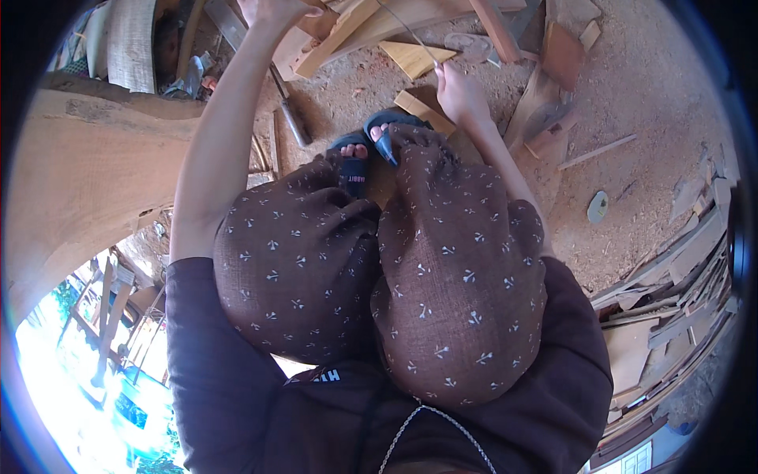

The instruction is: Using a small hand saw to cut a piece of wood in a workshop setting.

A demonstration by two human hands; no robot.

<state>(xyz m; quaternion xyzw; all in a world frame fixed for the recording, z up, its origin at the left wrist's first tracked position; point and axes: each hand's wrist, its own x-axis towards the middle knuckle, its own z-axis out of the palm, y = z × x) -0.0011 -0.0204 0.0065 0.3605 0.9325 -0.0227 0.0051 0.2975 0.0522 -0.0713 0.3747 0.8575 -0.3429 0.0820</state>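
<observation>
Head view, and I'm on the thin rod (415, 38) straight away: it's at the far side, right of centre, its near end in the right hand (462, 91). That grip is closed firmly around it, and the rod slants off to the far left, over a yellow triangular offcut (414, 57). Now across to the left hand (276, 11): it's cut by the far edge, beside a light wooden beam (339, 38), and I cannot tell whether its grip is apart, together or clamped on something.

Nearer, a dark-handled tool (295, 122) lies on the floor (572, 257), and right of it I've got two dark sandals (353, 175) below the patterned trousers (466, 276). Out left, a broad plank (103, 158) fills the side. Over right, a small pale disc (598, 207) lies on the sawdust, and nearer still, thin boards (671, 288) are heaped along the right edge.
</observation>
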